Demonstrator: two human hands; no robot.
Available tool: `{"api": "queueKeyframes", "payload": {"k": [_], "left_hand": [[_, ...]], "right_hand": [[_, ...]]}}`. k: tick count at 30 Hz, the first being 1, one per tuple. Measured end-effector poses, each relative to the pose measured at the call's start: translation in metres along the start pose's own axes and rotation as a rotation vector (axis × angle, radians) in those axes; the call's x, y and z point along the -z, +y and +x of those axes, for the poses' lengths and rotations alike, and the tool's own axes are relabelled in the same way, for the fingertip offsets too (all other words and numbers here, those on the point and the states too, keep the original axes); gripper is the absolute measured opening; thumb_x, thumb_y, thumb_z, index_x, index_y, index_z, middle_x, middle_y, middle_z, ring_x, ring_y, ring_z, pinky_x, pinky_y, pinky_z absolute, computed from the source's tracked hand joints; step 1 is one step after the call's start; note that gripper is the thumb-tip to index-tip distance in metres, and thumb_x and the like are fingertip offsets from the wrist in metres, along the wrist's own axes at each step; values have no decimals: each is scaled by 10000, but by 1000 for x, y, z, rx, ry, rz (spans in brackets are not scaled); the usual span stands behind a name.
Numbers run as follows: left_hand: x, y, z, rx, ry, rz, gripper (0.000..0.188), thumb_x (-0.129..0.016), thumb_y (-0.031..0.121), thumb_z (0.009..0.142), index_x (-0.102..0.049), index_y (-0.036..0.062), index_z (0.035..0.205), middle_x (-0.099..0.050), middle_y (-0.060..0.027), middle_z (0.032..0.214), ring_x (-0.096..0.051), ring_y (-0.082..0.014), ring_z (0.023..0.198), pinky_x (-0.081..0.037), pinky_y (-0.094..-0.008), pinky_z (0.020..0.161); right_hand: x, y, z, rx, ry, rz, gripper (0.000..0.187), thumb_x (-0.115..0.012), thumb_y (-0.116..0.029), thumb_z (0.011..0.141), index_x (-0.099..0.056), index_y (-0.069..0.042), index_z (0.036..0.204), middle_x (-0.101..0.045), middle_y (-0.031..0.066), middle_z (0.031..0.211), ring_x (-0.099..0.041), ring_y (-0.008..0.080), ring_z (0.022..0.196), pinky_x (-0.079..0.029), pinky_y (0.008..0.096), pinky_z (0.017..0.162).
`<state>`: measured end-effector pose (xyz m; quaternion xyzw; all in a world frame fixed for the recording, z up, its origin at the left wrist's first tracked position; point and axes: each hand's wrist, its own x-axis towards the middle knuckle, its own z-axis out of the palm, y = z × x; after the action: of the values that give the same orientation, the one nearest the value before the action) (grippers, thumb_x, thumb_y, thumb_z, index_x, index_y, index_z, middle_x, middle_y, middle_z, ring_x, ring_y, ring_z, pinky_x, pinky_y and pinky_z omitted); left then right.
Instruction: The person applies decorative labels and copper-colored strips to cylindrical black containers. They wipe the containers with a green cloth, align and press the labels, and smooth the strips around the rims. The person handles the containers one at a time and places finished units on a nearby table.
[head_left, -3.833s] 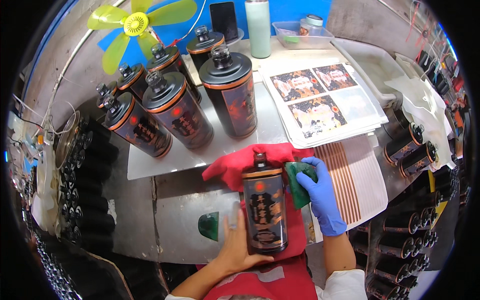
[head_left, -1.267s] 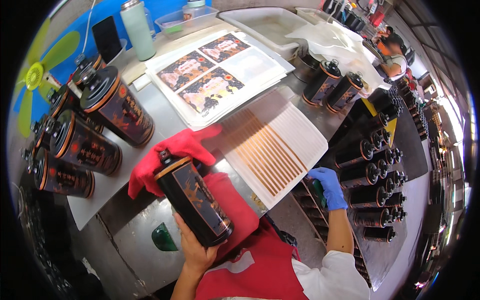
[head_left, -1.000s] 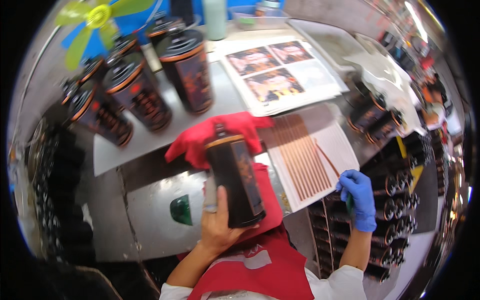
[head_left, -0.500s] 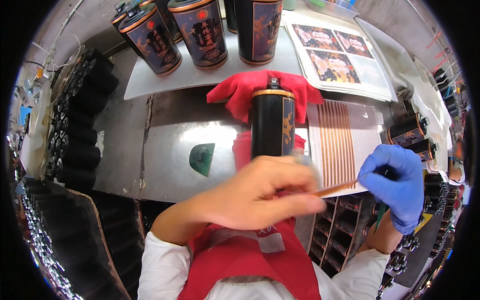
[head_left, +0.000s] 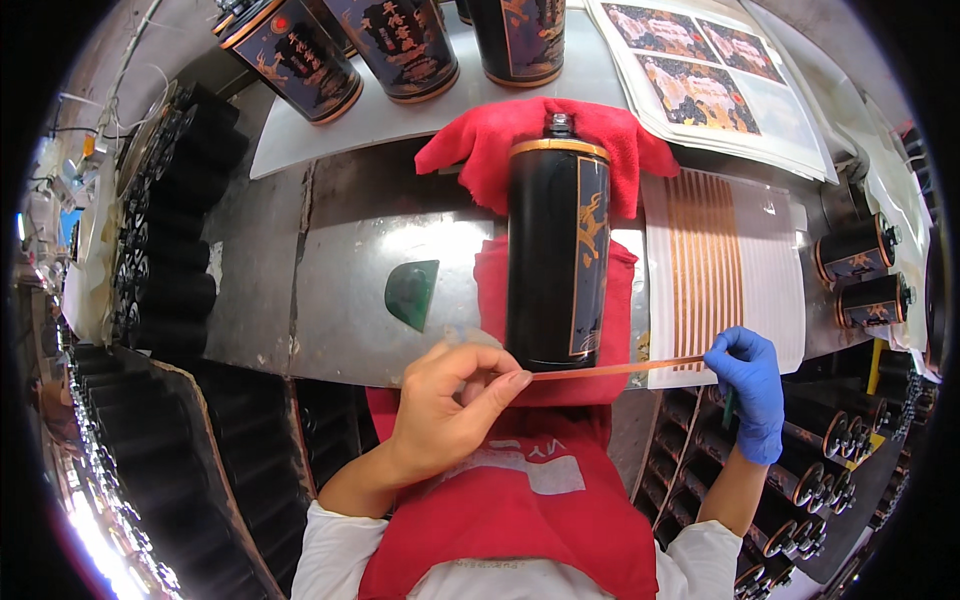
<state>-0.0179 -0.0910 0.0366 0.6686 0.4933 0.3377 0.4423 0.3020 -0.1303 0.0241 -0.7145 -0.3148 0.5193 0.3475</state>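
Note:
A thin copper-coloured strip (head_left: 620, 370) is stretched nearly straight between my two hands, just at the near end of a black bottle (head_left: 545, 260). My bare left hand (head_left: 450, 405) pinches its left end between thumb and fingertips. At its right end, the blue-gloved fingers of my right hand (head_left: 750, 390) are closed on it. Part of a green flat tool (head_left: 729, 408) shows under that hand. The bottle lies with its neck away from me on red cloths (head_left: 620, 275), a gold band round its shoulder and a decorated label on its right side.
A sheet of copper strips (head_left: 705, 270) lies right of the bottle. A green scraper (head_left: 411, 294) rests on the metal table (head_left: 340, 270) at left. Decorated bottles (head_left: 395, 45) stand behind, beside printed sheets (head_left: 690, 75). Black bottles (head_left: 180, 210) are stacked at left; two small ones (head_left: 858, 250) lie right.
My left hand has moved left, away from my right hand, and more of the strip now shows between them. It no longer covers the bottle's near end. The view has shifted slightly.

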Motion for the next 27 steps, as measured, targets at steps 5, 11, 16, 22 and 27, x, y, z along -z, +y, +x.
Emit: {"api": "queueKeyframes", "payload": {"k": [5, 11, 16, 22, 27], "left_hand": [[-15, 0, 3, 0, 93, 14, 97, -727, 45, 749, -635, 18, 765, -539, 4, 620, -368, -49, 499, -290, -216, 464], [-19, 2, 6, 18, 133, 22, 110, -744, 57, 736, -638, 28, 751, -531, 6, 599, -351, -48, 471, -285, -219, 453], [-17, -6, 7, 50, 131, -48, 131, -745, 53, 733, -618, 31, 755, -528, 9, 632, -390, -51, 507, -326, -217, 494], [-25, -20, 6, 36, 160, -314, 299, -773, 80, 717, -536, 50, 897, -521, -14, 848, -453, -78, 703, -391, -214, 644], [-26, -29, 8, 125, 50, -442, 326, -767, 54, 720, -491, 72, 893, -464, -1, 871, -427, -81, 774, -364, -214, 697]], "right_hand": [[6, 15, 9, 7, 18, 33, 101, -696, -68, 724, -602, -30, 723, -569, 4, 628, -480, 42, 510, -360, 177, 464], [12, 25, 19, 13, 12, 42, 107, -699, -85, 731, -605, -33, 725, -571, 3, 622, -479, 39, 499, -355, 176, 454], [15, 29, 22, 14, 17, 31, 104, -696, -87, 734, -607, -34, 725, -574, 5, 620, -479, 37, 488, -352, 173, 444], [14, 31, 24, 4, 21, 45, 101, -701, -77, 730, -609, -34, 730, -567, -4, 618, -471, 34, 486, -347, 175, 442], [11, 32, 26, -6, 21, 1, 104, -707, -74, 729, -619, -20, 742, -577, 2, 648, -500, 50, 532, -377, 188, 488]]}}
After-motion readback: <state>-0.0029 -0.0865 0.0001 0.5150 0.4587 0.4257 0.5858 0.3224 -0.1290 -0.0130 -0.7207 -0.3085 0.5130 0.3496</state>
